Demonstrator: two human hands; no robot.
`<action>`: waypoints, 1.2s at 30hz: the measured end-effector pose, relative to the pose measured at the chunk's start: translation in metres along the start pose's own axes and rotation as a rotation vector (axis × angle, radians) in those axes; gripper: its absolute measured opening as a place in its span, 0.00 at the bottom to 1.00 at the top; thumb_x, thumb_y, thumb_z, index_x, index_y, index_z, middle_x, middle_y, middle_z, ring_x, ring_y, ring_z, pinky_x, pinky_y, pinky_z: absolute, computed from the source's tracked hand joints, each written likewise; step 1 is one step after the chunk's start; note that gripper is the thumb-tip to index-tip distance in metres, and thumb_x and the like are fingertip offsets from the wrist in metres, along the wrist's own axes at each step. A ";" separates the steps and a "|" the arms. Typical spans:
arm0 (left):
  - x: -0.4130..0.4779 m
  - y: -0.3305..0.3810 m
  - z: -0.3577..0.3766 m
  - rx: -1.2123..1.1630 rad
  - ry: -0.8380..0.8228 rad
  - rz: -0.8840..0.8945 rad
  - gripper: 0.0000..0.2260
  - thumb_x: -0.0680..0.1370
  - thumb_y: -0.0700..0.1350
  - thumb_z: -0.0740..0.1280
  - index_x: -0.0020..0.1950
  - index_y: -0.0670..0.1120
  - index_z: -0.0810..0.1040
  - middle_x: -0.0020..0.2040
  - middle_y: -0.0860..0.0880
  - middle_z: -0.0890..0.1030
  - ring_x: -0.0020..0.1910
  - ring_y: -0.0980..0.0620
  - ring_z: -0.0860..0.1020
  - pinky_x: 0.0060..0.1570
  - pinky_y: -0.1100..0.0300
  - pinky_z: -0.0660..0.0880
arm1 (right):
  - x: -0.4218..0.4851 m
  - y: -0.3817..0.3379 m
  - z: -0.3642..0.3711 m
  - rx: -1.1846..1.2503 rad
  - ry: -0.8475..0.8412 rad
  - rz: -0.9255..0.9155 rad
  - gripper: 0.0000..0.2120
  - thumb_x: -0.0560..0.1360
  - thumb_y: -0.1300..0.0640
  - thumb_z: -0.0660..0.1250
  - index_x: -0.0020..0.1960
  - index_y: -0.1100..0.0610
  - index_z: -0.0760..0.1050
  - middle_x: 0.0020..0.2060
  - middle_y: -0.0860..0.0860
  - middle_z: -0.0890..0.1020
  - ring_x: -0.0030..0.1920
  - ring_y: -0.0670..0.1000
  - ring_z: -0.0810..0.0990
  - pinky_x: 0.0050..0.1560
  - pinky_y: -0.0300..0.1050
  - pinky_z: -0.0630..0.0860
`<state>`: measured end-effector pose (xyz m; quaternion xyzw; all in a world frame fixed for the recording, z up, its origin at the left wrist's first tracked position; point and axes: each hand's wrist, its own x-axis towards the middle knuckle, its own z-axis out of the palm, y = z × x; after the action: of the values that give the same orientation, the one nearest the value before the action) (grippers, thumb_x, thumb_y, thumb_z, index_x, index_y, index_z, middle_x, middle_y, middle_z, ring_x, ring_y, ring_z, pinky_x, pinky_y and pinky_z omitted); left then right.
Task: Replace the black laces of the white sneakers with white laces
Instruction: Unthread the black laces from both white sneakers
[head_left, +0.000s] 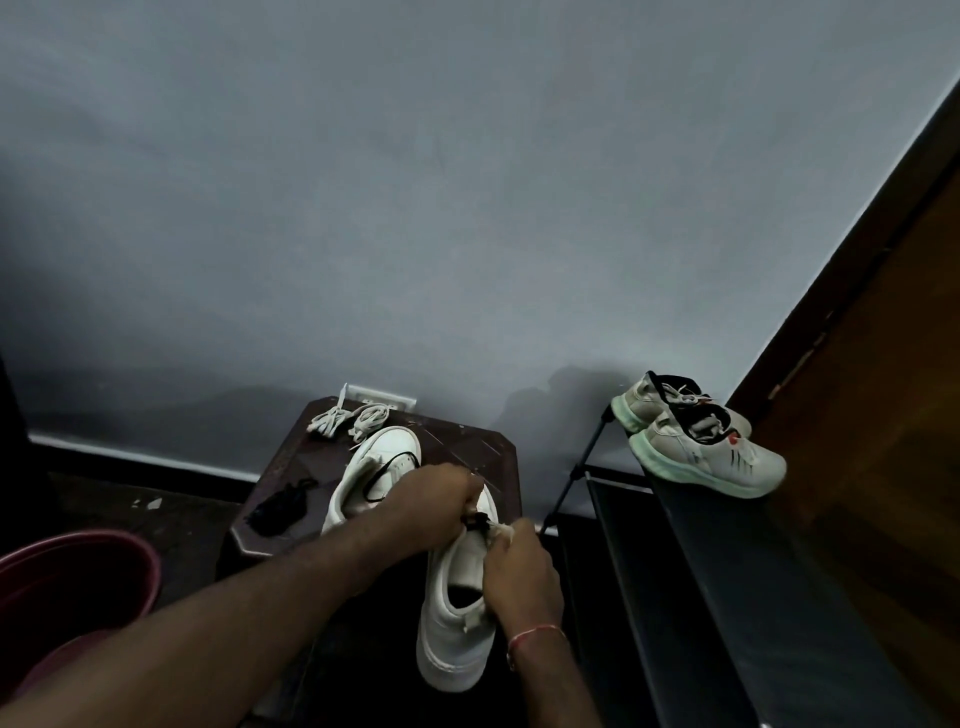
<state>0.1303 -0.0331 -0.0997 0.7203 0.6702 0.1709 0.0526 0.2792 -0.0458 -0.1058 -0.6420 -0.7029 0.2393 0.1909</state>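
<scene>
Dim, underexposed, wide-angle edge distortion.

Near white sneaker (457, 613) tilted, heel toward camera, black lace end (480, 521) at its throat; far white sneaker (384, 452) flat on table (467, 441), loose black lace (387, 475) across it; black lace pile (280, 506) to its left; two white lace bundles (348, 418) behind.
</scene>
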 end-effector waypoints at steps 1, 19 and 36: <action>-0.002 0.002 0.000 0.040 0.031 0.030 0.04 0.70 0.42 0.64 0.45 0.47 0.74 0.48 0.48 0.79 0.49 0.44 0.78 0.39 0.56 0.67 | 0.000 0.000 0.000 0.000 0.000 0.002 0.12 0.81 0.49 0.53 0.55 0.54 0.70 0.54 0.56 0.80 0.55 0.59 0.78 0.49 0.48 0.72; -0.015 -0.053 -0.071 0.038 0.561 -0.083 0.02 0.75 0.43 0.65 0.44 0.49 0.77 0.42 0.51 0.80 0.42 0.44 0.78 0.35 0.54 0.72 | -0.001 -0.003 -0.002 0.007 0.005 0.037 0.11 0.80 0.51 0.54 0.56 0.55 0.71 0.56 0.57 0.80 0.56 0.61 0.78 0.50 0.48 0.72; 0.007 -0.005 -0.010 0.340 0.011 0.070 0.10 0.78 0.45 0.62 0.56 0.50 0.79 0.57 0.50 0.80 0.60 0.48 0.75 0.56 0.53 0.65 | -0.003 -0.003 -0.002 0.006 0.011 0.027 0.12 0.81 0.49 0.54 0.55 0.55 0.70 0.55 0.57 0.80 0.56 0.60 0.78 0.50 0.47 0.71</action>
<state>0.1229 -0.0276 -0.0901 0.7409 0.6641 0.0609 -0.0796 0.2779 -0.0486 -0.1024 -0.6522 -0.6923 0.2406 0.1933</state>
